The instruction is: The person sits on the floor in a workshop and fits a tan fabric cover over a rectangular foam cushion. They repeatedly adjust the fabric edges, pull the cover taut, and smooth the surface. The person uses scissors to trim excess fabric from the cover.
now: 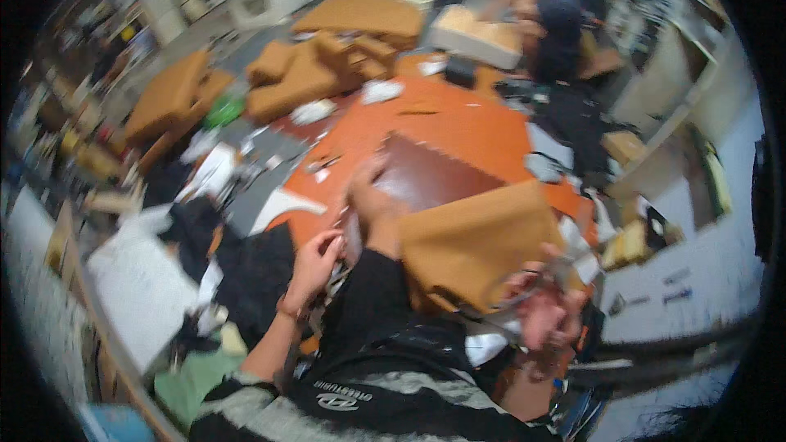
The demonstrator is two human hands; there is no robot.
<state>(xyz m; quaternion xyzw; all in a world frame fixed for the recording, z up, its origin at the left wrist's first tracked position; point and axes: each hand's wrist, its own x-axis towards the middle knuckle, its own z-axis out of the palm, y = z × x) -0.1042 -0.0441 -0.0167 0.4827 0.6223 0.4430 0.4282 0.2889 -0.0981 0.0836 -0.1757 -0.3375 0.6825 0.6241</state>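
A mustard-brown cushion cover or padded fabric piece (483, 237) lies across my lap. My left hand (318, 260) is beside my bent leg, left of this piece, with thumb and fingers pinched together. Whatever may be between those fingertips is too small to make out. At the near right corner of the brown piece is my right hand (544, 307), smeared by motion, its fingers curled. A thin grey looped thing (512, 282) shows at those fingers, too blurred to name. Beyond my leg lies a dark red-brown sheet (434, 172) with a jagged edge.
Orange sheet material (475, 135) covers the floor ahead. Several brown cushions (299, 82) are piled at the far left. Another person (561, 29) sits at the far right by a pale foam block (475, 37). Black cloth (254, 278) and white scraps lie left.
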